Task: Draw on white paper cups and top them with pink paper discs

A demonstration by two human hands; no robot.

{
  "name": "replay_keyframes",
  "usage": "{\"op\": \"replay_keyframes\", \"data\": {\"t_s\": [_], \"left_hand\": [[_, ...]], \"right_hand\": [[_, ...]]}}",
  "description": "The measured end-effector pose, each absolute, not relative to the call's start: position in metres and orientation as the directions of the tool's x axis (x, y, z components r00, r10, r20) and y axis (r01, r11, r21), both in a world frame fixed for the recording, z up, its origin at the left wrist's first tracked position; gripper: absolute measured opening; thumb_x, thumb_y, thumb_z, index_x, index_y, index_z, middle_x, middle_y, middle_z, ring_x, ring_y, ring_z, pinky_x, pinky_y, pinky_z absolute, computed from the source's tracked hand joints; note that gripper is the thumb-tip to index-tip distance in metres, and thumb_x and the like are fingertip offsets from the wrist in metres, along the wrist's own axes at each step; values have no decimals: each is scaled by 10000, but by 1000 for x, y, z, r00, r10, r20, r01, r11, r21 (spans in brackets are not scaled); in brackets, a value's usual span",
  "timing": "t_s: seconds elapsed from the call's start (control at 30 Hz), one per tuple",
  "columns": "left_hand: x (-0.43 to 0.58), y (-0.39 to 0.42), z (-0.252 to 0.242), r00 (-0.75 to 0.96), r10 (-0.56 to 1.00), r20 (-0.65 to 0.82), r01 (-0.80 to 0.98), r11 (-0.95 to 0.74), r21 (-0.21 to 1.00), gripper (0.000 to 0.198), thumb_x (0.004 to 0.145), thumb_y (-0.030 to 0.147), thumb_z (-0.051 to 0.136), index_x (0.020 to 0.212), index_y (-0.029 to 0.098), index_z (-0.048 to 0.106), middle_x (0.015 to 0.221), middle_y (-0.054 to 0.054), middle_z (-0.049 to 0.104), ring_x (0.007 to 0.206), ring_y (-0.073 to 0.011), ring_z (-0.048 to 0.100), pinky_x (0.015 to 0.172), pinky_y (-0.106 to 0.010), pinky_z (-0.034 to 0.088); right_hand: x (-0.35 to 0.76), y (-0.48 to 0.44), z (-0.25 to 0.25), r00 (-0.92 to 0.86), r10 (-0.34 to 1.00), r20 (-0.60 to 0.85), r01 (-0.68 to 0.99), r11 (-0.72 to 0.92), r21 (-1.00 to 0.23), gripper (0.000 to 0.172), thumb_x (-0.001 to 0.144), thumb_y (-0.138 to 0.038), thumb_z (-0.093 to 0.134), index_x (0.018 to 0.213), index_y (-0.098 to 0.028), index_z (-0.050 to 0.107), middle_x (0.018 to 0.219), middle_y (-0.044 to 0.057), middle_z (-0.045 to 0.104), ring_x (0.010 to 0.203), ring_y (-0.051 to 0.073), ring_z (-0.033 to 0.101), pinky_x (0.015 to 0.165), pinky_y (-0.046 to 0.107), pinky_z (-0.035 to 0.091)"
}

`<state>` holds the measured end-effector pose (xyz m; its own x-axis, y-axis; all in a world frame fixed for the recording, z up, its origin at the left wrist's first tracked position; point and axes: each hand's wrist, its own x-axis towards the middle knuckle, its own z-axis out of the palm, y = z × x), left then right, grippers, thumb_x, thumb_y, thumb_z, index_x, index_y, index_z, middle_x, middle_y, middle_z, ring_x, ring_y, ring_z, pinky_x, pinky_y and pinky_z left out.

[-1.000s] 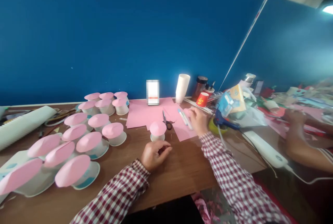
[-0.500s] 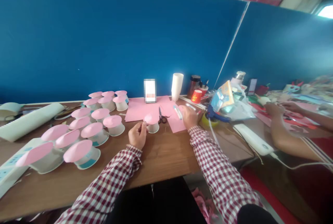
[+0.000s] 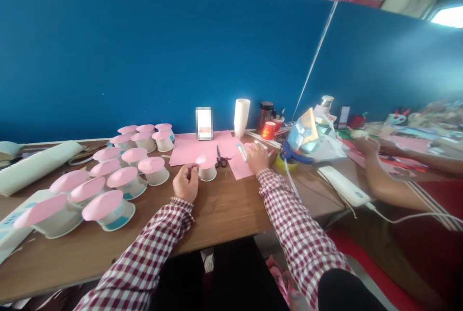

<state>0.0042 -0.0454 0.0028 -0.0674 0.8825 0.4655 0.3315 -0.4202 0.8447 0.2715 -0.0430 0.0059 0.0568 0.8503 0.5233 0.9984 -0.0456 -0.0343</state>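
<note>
Nearest, two checked sleeves run out over the brown bench; the left hand rests on the wood, its grip all but closed, thumb and forefinger pinched at the near edge of a small upturned pink-topped paper cup; that cup stands on the bench just past the fingertips, at the near edge of the pink paper sheets. The right hand lies knuckles-up on another pink sheet to the right; a white-and-blue stick, marker or glue stick, lies at its fingers; whether the grip has hold of it I cannot tell, as the fingers curl away from view.

The step in hand looks like seating the pink disc on this one cup; any further move calls for a light pinch, since so thin a cup would tip or dent, and for the disc to sit centred as on its neighbours.

To the left stand rows of like cups, each under a pink disc; small scissors lie just beyond the held cup. Farther back come a stack of white cups, a red cup and a dark jar; to the right lie a blue glue gun and a white power strip, with another person's hand beyond; behind everything rises a blue wall.
</note>
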Motion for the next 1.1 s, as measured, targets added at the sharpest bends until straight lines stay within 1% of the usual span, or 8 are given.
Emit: {"op": "replay_keyframes", "data": {"t_s": [0.2,0.3,0.43,0.6,0.73,0.8,1.0,1.1], "left_hand": [[5,-44,2,-54,881,470,329,-429,841,265,807,336,513,912,140,657,551,10,589,478,-100,527,512,-201,432],[5,-44,4,-88,872,482,339,-429,837,273,800,348,522,903,140,665,542,9,592,473,-108,535,513,-211,444],[5,-46,6,-129,829,545,375,-468,800,267,812,338,510,900,141,668,547,7,604,505,-111,560,551,-213,467],[6,-46,8,-137,823,551,349,-480,805,253,814,319,513,900,133,661,538,8,596,491,-101,553,521,-196,453],[6,-46,9,-129,830,542,334,-478,812,239,813,310,523,900,135,661,540,14,591,488,-98,554,521,-196,457],[6,-47,9,-124,833,539,313,-482,818,230,812,302,529,902,135,660,554,13,595,487,-95,555,513,-193,455],[5,-47,4,-100,847,523,271,-482,833,209,810,283,547,914,143,661,551,20,585,476,-92,535,490,-191,436],[5,-47,3,-88,848,523,273,-485,831,209,811,281,553,927,147,663,549,23,581,464,-89,514,486,-195,429]], "right_hand": [[280,-42,4,180,838,516,984,-153,-94,297,944,-243,401,1031,-186,680,1086,113,651,1107,240,461,961,368,295],[285,-43,6,213,831,514,977,-180,-113,307,942,-237,395,1046,-200,682,1049,101,659,1097,238,472,951,357,298],[284,-40,11,210,829,519,978,-170,-125,347,954,-254,348,1111,-189,651,1072,100,644,1071,233,474,942,345,297],[280,-26,15,153,863,481,988,-116,-105,321,947,-239,354,1048,-162,648,1065,97,643,1044,217,477,924,312,304],[281,-18,14,114,910,399,993,-89,-81,299,945,-282,386,933,-174,665,1011,75,665,943,184,532,856,274,335],[285,-18,14,126,922,367,992,-107,-72,302,947,-296,391,909,-178,666,999,77,671,922,181,547,827,275,344],[294,-24,19,248,908,337,968,-247,-47,306,941,-223,371,937,-156,669,960,130,667,959,229,548,816,323,351],[290,-26,22,241,915,323,969,-243,-35,337,953,-253,344,986,-169,668,1001,118,664,982,223,538,841,318,349]]}}
